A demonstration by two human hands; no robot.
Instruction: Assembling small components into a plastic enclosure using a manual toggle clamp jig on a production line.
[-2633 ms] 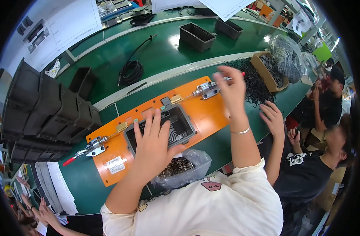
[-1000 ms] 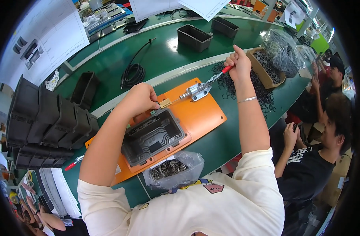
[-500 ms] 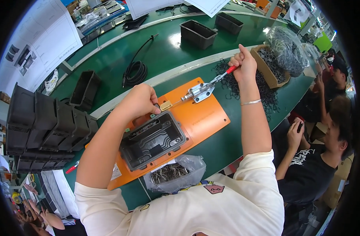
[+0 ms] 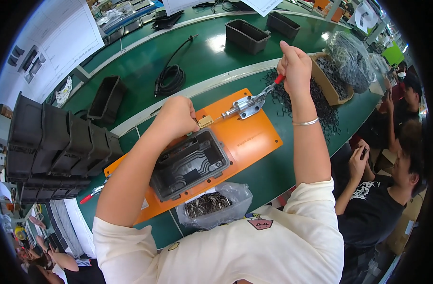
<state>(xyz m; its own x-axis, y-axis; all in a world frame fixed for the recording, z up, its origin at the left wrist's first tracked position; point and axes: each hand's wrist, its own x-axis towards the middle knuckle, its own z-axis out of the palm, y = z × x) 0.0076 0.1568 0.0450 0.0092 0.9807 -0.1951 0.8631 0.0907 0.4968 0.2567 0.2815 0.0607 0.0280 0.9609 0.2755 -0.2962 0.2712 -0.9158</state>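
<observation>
On an orange fixture plate (image 4: 254, 137) sits a dark grey open-topped plastic housing (image 4: 190, 163), its inside facing up. My left hand (image 4: 176, 118) is closed at the housing's far edge, fingertips pinched beside a small brass block (image 4: 205, 121); whatever they hold is hidden. A metal push toggle clamp (image 4: 248, 107) is bolted to the plate, with its thin rod pointing toward the brass block. My right hand (image 4: 296, 68) wraps the clamp's red handle (image 4: 279, 79), thumb raised.
A bag-lined bin of metal pins (image 4: 209, 206) stands in front. Black hooked pieces (image 4: 328, 118) lie right, beside a cardboard box (image 4: 332, 85). Stacked dark bins (image 4: 50, 137) rise at left; a coiled black cable (image 4: 171, 80) lies beyond. A co-worker (image 4: 382, 189) sits at right.
The whole view has shifted slightly. My right hand has moved a little away and left with the red handle. My left fingers have curled in, and the dark piece at their tips no longer shows.
</observation>
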